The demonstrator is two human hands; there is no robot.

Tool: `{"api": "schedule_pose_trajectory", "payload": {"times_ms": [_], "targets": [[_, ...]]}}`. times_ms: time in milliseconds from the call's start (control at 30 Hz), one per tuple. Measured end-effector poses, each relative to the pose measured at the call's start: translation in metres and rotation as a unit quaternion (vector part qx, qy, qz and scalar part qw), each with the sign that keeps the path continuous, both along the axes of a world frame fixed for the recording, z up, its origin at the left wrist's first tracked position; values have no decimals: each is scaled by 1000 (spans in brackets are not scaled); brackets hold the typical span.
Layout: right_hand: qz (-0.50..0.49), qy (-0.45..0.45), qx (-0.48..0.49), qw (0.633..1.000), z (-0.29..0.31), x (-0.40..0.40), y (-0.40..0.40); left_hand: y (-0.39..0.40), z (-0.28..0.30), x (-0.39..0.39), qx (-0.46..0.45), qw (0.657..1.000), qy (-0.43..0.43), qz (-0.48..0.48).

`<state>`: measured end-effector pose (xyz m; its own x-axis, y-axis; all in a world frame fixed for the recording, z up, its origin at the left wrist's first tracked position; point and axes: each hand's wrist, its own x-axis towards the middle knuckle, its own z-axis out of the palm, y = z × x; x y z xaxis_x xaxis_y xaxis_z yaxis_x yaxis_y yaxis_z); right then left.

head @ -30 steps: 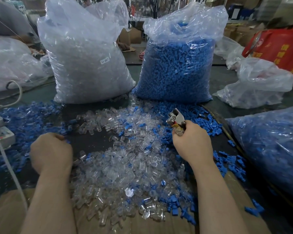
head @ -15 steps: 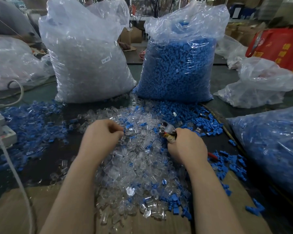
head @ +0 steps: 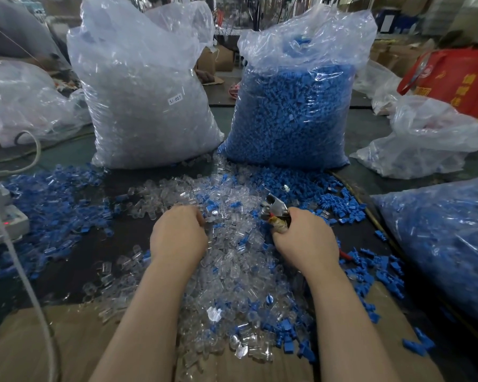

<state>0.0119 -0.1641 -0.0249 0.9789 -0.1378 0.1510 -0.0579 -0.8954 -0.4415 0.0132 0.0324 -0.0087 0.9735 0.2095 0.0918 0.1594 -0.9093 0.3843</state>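
Clear bag (head: 144, 106) at far edge of worktop (head: 113, 244), labelled "SJ 017". Right hand (head: 307, 241) grips pliers (head: 273, 209); left hand (head: 178, 235) curled on clear caps (head: 232, 257), hold indeterminable.

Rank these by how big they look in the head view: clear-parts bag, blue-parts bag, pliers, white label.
1. clear-parts bag and blue-parts bag: about alike, so no ranking between them.
2. pliers, partly hidden in the right hand and nearer the camera.
3. white label on the clear-parts bag.
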Motion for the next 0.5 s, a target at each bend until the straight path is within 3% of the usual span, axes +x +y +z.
{"api": "schedule_pose_trajectory", "payload": {"times_ms": [133,267,400,500], "targets": [[-13,-42,63,997,4,0,1,1,0,-1,-9,1000,-8,5],[4,-75,143,987,8,-1,3,0,7,-3,-166,985,-53,-15],[20,-103,212,972,13,-4,4,-10,16,-5,-397,916,-43,-45],[31,-109,282,953,16,-5,5,-18,21,-7,-499,864,4,-64]]}}
